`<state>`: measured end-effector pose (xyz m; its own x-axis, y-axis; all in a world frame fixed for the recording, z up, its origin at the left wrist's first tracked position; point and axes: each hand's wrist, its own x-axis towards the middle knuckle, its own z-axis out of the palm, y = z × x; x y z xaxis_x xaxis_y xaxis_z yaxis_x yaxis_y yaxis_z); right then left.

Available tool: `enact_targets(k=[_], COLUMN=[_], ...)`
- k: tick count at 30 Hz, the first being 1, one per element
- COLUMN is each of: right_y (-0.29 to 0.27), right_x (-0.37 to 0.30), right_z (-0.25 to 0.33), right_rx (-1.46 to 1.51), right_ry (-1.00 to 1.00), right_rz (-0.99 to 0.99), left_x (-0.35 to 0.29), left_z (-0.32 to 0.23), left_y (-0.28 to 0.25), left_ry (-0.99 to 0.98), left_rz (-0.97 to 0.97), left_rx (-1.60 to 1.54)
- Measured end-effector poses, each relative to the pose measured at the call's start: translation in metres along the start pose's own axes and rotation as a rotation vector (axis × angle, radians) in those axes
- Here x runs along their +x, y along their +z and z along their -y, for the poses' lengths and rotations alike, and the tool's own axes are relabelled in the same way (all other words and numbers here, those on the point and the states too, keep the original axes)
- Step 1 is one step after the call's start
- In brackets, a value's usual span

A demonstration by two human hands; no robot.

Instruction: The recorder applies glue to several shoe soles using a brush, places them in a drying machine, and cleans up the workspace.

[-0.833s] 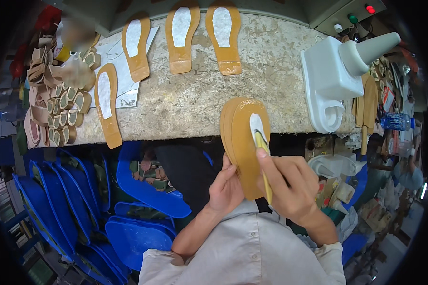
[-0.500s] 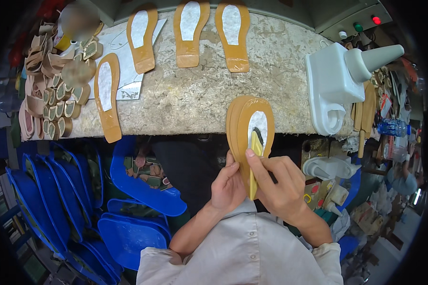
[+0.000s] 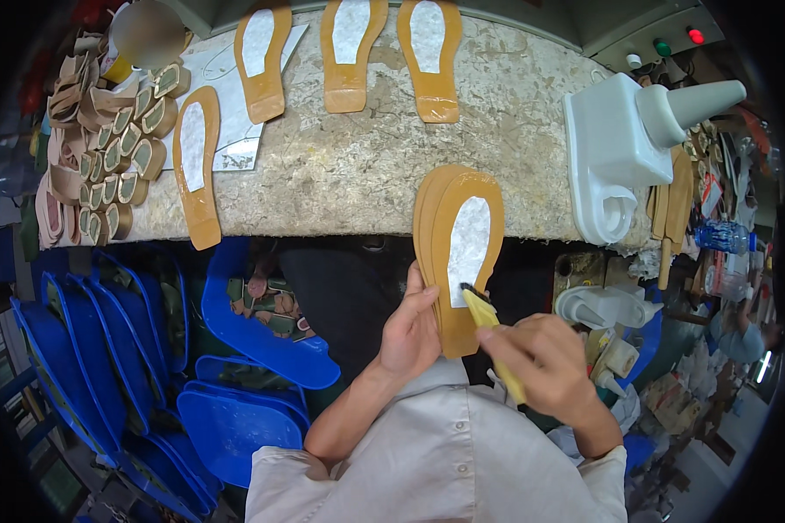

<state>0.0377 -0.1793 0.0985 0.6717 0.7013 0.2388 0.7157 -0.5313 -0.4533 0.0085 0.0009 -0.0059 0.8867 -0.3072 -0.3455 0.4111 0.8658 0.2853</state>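
Observation:
My left hand point(image 3: 412, 338) grips the edge of a small stack of tan insoles point(image 3: 459, 331), fanned slightly and held out at the bench's front edge. On the top insole lies a white patch point(image 3: 471, 235), longish and rounded. Closed around a yellow-handled brush point(image 3: 484, 314), my right hand point(image 3: 545, 362) is on the right of the stack. The brush's dark bristles are at the lower end of the white patch. Several more insoles with white patches lie on the bench, among them a tan insole point(image 3: 202, 218) at the left that overhangs the front edge.
The worn bench point(image 3: 358, 183) bears heel pieces point(image 3: 118, 157) at the left and a white bottle-like container point(image 3: 615, 131) with a grey cone nozzle at the right. Blue trays point(image 3: 235, 436) stand below on the left. A clear bottle point(image 3: 726, 236) is at far right.
The brush has moved down the top insole toward me, from the middle of the white patch to its lower end. My right hand has shifted down and right; the left still holds the stack.

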Motion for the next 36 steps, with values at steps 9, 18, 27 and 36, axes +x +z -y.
enact_targets(k=[9, 18, 27, 36], right_y=[0.017, -0.025, -0.049, -0.051], right_x=[0.039, 0.001, -0.059, -0.096], right_z=[-0.062, -0.058, -0.064, -0.063], right_rx=[0.759, 0.949, 1.114, 1.085], right_ry=[0.647, 0.607, 0.612, 0.743], right_rz=[-0.359, -0.673, -0.946, -1.023], left_x=[0.005, 0.015, 0.19, 0.291], left_z=[-0.007, -0.024, -0.075, -0.083], left_y=[0.013, 0.025, 0.112, 0.16], left_ry=[0.039, 0.074, 0.122, 0.123], left_rz=[-0.031, 0.037, 0.007, -0.03], left_rx=[0.055, 0.166, 0.444, 0.789])
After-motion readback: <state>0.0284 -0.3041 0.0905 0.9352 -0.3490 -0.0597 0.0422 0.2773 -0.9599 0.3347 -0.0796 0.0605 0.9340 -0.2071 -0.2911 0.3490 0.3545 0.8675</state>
